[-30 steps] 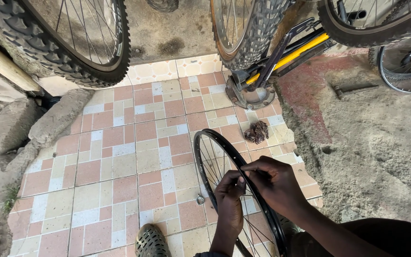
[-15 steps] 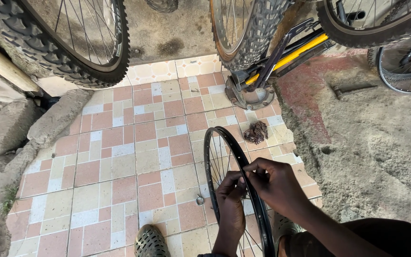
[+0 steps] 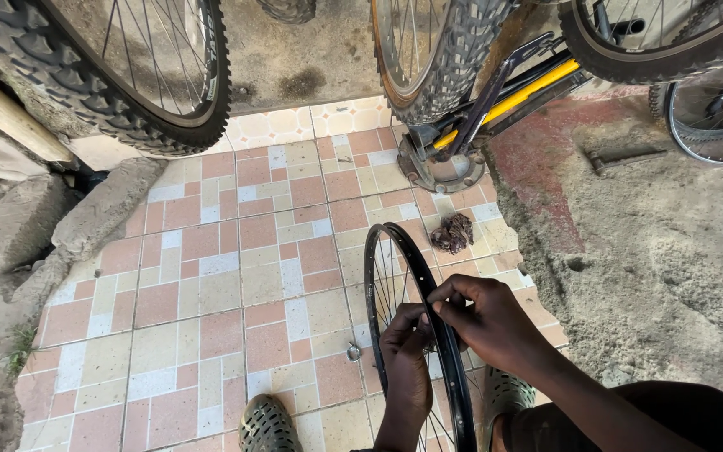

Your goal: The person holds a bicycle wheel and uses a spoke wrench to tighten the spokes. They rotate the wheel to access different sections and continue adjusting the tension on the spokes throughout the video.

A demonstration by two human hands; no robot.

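Observation:
A bare black bicycle rim with thin spokes stands upright on the tiled floor between my feet. My right hand grips the rim's outer edge from the right side, fingers curled over it. My left hand reaches in among the spokes just left of the rim, fingers pinched on a spoke or its nipple; what it pinches is too small to tell. A small metal ring lies on a tile just left of the rim.
Knobby bicycle tyres hang at the top left and top centre. A yellow and black bike frame rests on a round metal base. A brown rag lies beyond the rim. Dark sandals show below. Rough concrete lies right.
The rim has turned to stand more edge-on and shifted slightly right. Both hands stayed on it, with the fingers shifting their grip near the spokes.

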